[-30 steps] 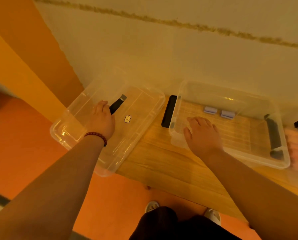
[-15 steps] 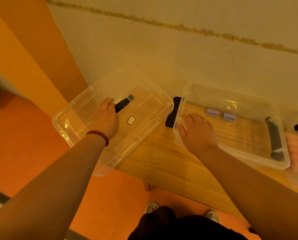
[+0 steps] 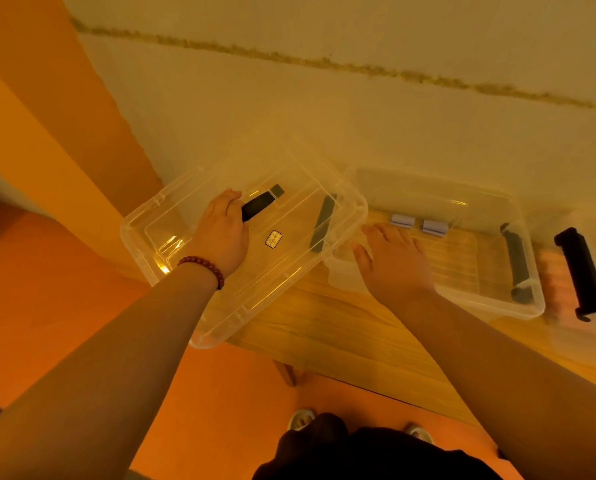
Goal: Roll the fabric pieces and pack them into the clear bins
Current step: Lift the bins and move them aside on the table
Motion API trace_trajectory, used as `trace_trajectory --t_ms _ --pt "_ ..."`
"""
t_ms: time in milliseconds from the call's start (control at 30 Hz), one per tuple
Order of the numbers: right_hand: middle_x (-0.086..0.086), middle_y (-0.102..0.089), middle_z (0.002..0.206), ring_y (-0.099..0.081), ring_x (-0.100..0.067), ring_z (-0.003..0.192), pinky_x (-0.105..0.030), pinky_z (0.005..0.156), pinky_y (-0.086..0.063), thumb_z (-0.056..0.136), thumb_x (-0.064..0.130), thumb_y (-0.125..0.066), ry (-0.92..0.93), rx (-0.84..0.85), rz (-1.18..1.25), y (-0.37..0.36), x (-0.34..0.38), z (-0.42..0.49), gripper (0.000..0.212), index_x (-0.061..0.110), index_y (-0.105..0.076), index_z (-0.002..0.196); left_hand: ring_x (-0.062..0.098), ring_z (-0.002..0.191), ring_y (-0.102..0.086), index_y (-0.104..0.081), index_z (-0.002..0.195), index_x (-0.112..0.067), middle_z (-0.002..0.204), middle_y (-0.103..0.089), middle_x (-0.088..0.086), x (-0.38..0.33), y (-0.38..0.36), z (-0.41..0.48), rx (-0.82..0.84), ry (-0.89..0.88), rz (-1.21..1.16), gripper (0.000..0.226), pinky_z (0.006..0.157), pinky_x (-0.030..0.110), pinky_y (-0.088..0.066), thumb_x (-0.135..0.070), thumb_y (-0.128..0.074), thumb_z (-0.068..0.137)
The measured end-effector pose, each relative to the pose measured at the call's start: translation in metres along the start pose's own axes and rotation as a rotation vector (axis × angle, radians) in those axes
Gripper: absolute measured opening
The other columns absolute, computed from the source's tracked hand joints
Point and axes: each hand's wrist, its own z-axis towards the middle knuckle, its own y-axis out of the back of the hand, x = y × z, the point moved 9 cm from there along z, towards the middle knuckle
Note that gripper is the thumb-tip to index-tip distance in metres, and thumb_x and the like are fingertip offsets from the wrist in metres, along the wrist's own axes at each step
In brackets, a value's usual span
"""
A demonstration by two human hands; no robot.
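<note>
My left hand (image 3: 220,237) grips the black handle (image 3: 260,205) of a clear plastic lid (image 3: 172,216) and holds it tilted at the table's left end. The lid's right edge overlaps the left end of a clear bin (image 3: 528,306) standing on the wooden table (image 3: 341,327). My right hand (image 3: 393,261) lies with fingers spread on the bin's near left corner. Two small pale blocks (image 3: 417,223) lie inside the bin. No fabric is plainly visible.
The bin has black latches, one at its right end (image 3: 514,261) and one seen through the lid (image 3: 322,223). A second clear container with a black handle (image 3: 580,271) and something pinkish inside stands at the far right. A pale wall runs behind; orange floor lies below.
My left hand has carried the lid to the right, so it now overlaps the bin's left end. My right hand has stayed on the bin's near left corner.
</note>
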Motion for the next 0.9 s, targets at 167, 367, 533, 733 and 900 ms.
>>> trace_trajectory --t_ms 167,367,533,733,900 --pt "-0.007 -0.046 0.143 -0.039 -0.028 0.134 -0.042 0.107 -0.031 0.101 0.042 -0.035 -0.079 -0.113 0.061 0.024 -0.044 -0.009 0.047 0.016 -0.045 0.139 0.026 0.14 -0.028 -0.036 0.142 -0.001 0.151 -0.03 0.013 -0.054 -0.003 0.012 0.024 -0.06 0.003 0.046 0.116 0.036 -0.025 -0.014 -0.044 0.099" --pt "-0.01 -0.05 0.138 -0.045 -0.032 0.127 -0.046 0.102 -0.038 0.099 0.04 -0.039 -0.183 -0.231 0.13 0.047 -0.115 -0.025 0.044 0.013 -0.049 0.133 0.026 0.138 -0.03 -0.034 0.142 0.001 0.15 -0.029 0.013 -0.126 -0.024 0.023 0.081 -0.1 -0.031 0.047 0.115 0.034 -0.026 -0.018 -0.044 0.1" --pt "-0.01 -0.047 0.142 -0.043 -0.031 0.131 -0.043 0.105 -0.037 0.1 0.042 -0.035 -0.205 -0.285 0.13 0.061 -0.164 -0.035 0.049 0.013 -0.046 0.138 0.025 0.135 -0.033 -0.036 0.141 0.002 0.149 -0.029 0.011 -0.164 -0.047 0.018 0.091 -0.11 -0.053 0.047 0.111 0.032 -0.03 -0.015 -0.046 0.098" --pt "-0.013 -0.046 0.143 -0.043 -0.033 0.131 -0.047 0.104 -0.037 0.102 0.04 -0.03 -0.167 -0.456 0.252 0.086 -0.195 -0.043 0.049 0.012 -0.048 0.138 0.024 0.134 -0.035 -0.037 0.141 -0.002 0.149 -0.031 0.009 -0.208 -0.06 0.007 0.127 -0.228 0.005 0.046 0.109 0.027 -0.03 -0.014 -0.046 0.097" --pt "-0.013 -0.05 0.14 -0.045 -0.033 0.13 -0.046 0.104 -0.039 0.098 0.04 -0.034 -0.135 -0.457 0.31 0.096 -0.216 -0.036 0.05 0.011 -0.051 0.136 0.022 0.135 -0.034 -0.038 0.141 -0.004 0.15 -0.031 0.008 -0.257 -0.078 -0.001 0.191 -0.412 0.102 0.044 0.11 0.027 -0.029 -0.012 -0.043 0.098"
